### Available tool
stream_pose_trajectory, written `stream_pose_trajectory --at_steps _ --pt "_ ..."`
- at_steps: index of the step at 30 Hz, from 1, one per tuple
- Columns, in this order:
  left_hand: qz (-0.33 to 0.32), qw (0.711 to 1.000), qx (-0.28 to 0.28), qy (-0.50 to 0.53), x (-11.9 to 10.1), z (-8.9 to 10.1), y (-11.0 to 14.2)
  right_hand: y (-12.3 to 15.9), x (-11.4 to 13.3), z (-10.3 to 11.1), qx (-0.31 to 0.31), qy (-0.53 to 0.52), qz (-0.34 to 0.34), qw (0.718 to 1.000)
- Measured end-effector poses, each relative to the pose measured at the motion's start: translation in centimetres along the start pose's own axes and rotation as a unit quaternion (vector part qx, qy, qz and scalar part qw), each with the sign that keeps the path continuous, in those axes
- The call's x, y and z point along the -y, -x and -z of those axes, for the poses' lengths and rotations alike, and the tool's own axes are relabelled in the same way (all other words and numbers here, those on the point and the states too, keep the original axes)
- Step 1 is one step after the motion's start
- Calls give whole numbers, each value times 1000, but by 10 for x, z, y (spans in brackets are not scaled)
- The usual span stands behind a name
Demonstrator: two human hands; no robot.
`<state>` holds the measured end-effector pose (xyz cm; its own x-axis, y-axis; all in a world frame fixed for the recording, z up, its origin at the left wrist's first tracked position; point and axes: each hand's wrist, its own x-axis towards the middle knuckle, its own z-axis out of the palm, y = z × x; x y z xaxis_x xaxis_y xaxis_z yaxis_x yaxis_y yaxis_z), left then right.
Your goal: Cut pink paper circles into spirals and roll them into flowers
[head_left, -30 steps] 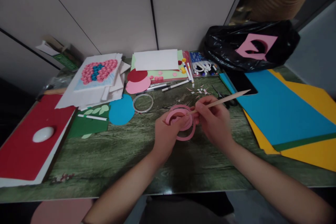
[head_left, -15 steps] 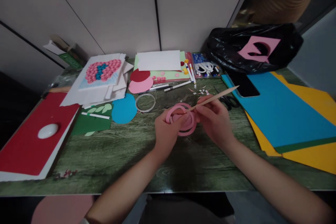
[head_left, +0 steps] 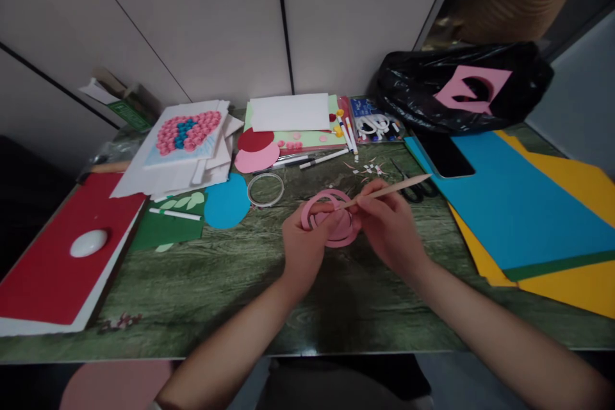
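My left hand (head_left: pixel 307 240) pinches a pink paper spiral (head_left: pixel 342 240) above the middle of the table, its curled strip looping around the fingers. In my right hand (head_left: pixel 391 221) is a slim, pale wooden stick (head_left: pixel 401 186), gripped between thumb and fingers. The stick's left end meets the paper strip at my left fingertips, and its other end points up to the right. My fingers hide exactly how strip and stick touch. Black scissors (head_left: pixel 419 189) lie just beyond my right hand. Left of the spiral rests a roll of clear tape (head_left: pixel 266 190).
A blue paper circle (head_left: pixel 227 202), green sheet (head_left: pixel 168 230) and red sheets (head_left: pixel 52 256) with a white mouse (head_left: pixel 89 243) lie left. At right are blue sheets (head_left: pixel 519 205), a phone (head_left: pixel 446 155) and a black bag (head_left: pixel 408 86). Markers (head_left: pixel 324 159) and paper scraps (head_left: pixel 369 170) lie behind.
The stick's free end has dipped lower and slightly left, lying flatter. My right hand has turned slightly with it. The spiral stays in my left hand.
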<state>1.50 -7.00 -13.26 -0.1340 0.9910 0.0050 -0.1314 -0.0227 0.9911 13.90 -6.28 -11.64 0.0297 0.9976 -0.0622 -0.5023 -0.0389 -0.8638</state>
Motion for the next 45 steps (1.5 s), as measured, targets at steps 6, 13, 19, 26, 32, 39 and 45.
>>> stream_pose_trajectory --at_steps 6,13,19,26,32,39,45 --pt "18 999 3 31 -2 -2 2 3 -2 0 11 -53 -42 998" --pt "80 991 16 105 -8 -5 3 3 -5 1 23 -106 -83 991" --pt "110 978 39 171 -10 -6 3 6 -9 -1 28 -169 -117 978" --pt "123 973 45 188 -12 -6 3 6 -12 1 25 -169 -116 979" --pt "89 987 7 131 -12 -5 1 5 -11 0 19 -146 -99 984" --pt "31 997 -15 64 -10 -5 0 5 -11 1 21 -150 -109 983" --pt "-2 999 -33 14 -10 -3 0 5 -12 0 16 -146 -127 981"
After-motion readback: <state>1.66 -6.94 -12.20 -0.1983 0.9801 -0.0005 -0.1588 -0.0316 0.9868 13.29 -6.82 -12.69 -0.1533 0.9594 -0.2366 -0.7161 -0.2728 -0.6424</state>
